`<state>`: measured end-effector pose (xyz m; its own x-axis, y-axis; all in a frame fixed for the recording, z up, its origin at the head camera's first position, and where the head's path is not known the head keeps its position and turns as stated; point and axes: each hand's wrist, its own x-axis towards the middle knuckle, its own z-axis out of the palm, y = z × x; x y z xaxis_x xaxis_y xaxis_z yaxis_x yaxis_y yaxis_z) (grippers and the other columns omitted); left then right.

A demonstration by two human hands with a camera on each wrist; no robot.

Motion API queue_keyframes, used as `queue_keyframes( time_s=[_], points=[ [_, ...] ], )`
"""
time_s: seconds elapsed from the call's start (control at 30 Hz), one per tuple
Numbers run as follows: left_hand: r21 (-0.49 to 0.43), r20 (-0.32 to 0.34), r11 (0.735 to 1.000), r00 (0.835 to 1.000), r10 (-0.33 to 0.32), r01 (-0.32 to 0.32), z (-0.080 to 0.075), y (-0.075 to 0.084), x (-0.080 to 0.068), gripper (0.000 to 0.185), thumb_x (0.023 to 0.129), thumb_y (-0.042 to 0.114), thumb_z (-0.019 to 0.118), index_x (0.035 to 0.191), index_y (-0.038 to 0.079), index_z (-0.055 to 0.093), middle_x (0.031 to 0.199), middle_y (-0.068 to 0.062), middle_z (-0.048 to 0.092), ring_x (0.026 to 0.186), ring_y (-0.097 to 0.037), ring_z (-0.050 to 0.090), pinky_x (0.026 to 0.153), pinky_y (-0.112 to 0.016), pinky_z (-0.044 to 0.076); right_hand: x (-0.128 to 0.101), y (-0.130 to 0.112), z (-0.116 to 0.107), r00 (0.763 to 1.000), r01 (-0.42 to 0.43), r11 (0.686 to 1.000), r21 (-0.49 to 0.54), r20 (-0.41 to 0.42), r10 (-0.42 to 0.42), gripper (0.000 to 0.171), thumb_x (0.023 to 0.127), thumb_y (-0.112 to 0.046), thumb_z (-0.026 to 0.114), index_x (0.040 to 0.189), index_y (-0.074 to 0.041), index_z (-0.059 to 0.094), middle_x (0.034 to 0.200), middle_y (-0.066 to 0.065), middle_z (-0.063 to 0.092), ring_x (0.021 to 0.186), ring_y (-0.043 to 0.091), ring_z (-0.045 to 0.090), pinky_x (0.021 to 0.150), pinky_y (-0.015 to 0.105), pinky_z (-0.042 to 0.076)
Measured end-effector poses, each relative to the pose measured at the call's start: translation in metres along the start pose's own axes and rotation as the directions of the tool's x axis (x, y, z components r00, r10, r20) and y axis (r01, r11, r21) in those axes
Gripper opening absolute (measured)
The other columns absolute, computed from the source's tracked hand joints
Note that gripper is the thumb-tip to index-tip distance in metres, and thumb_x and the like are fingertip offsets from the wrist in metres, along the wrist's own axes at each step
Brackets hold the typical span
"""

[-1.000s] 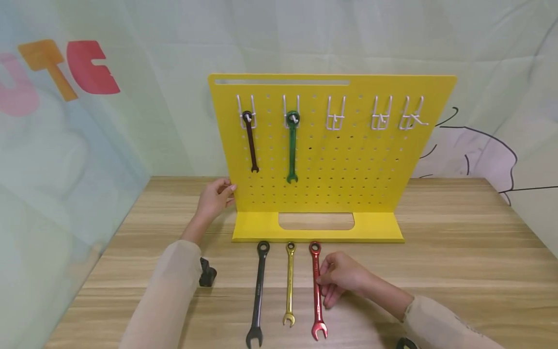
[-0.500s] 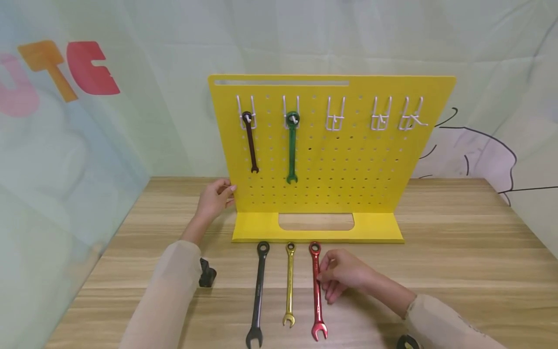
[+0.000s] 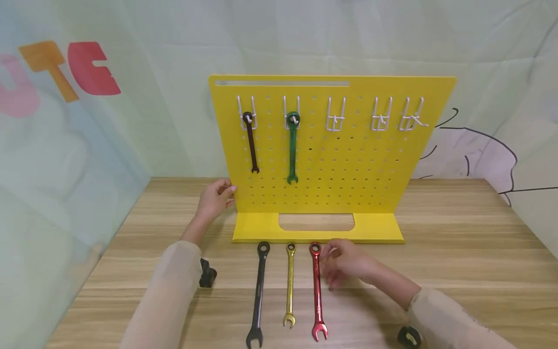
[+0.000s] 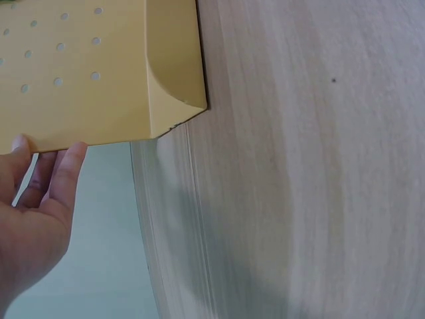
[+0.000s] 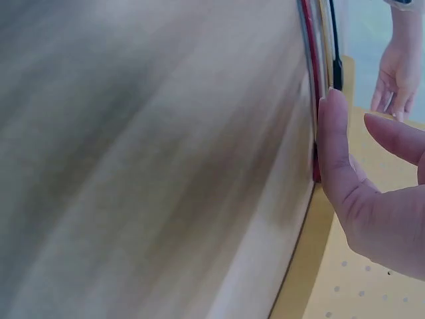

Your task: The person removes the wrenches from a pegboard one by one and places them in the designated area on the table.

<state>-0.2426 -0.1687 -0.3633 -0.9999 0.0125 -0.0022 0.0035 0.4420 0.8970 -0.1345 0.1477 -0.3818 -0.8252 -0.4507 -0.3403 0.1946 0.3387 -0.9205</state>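
Where red wrench lies, axis points ring-first toward pegboard.

Pale green cloth backdrop, upper left of frame: 3 large printed letters | pink letter, cut by left edge: looks like U | orange letter: T | red letter: C or E, cannot tell | glossy red metal wrench and dark grey metal wrench, lower centre: shaft marks too small to read

- Table, with a streaked wood grain
- Pale green cloth behind it, lightly creased
- Pink, orange and red letters at the cloth's left
- Black-outlined drawing at its right
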Motion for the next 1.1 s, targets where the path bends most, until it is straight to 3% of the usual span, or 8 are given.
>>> queue_keyframes(
  time_s=[0.37, 0.73, 1.1],
  points=[
    [-0.001, -0.009, 1.000, 1.000, 0.006, -0.006, 0.000, -0.001, 0.000, 0.022, 0.097, 0.016, 0.046, 0.105, -0.004, 0.051, 0.104, -0.020, 0.054, 0.096, -0.029, 0.053, 0.082, -0.037, 0.054, 0.007, -0.012, -0.010, 0.998, 0.052, 0.997, -0.062, -0.019, -0.054, 0.019, 0.084, 0.006, 0.049, 0.102, 0.011, 0.048, 0.076, 0.017, 0.059, 0.061, 0.028, 0.061, 0.057, 0.040, 0.057],
    [-0.016, -0.013, 1.000, 1.000, -0.004, 0.004, 0.000, 0.000, 0.000, 0.022, 0.096, 0.016, 0.046, 0.106, -0.004, 0.052, 0.105, -0.019, 0.054, 0.096, -0.029, 0.053, 0.082, -0.036, 0.053, 0.013, -0.029, -0.016, 0.994, 0.106, 0.989, -0.106, 0.012, -0.105, 0.022, 0.085, 0.003, 0.055, 0.104, 0.013, 0.049, 0.083, 0.023, 0.061, 0.069, 0.030, 0.061, 0.064, 0.044, 0.057],
    [-0.008, -0.014, 1.000, 1.000, -0.004, 0.004, 0.000, 0.000, 0.001, 0.024, 0.096, 0.018, 0.047, 0.105, -0.004, 0.052, 0.104, -0.020, 0.055, 0.097, -0.030, 0.054, 0.082, -0.038, 0.053, 0.023, -0.047, -0.023, 0.997, 0.075, 0.985, -0.156, -0.024, -0.080, 0.034, 0.087, 0.000, 0.058, 0.118, 0.008, 0.047, 0.091, 0.017, 0.060, 0.082, 0.034, 0.059, 0.073, 0.044, 0.056]
  ],
)
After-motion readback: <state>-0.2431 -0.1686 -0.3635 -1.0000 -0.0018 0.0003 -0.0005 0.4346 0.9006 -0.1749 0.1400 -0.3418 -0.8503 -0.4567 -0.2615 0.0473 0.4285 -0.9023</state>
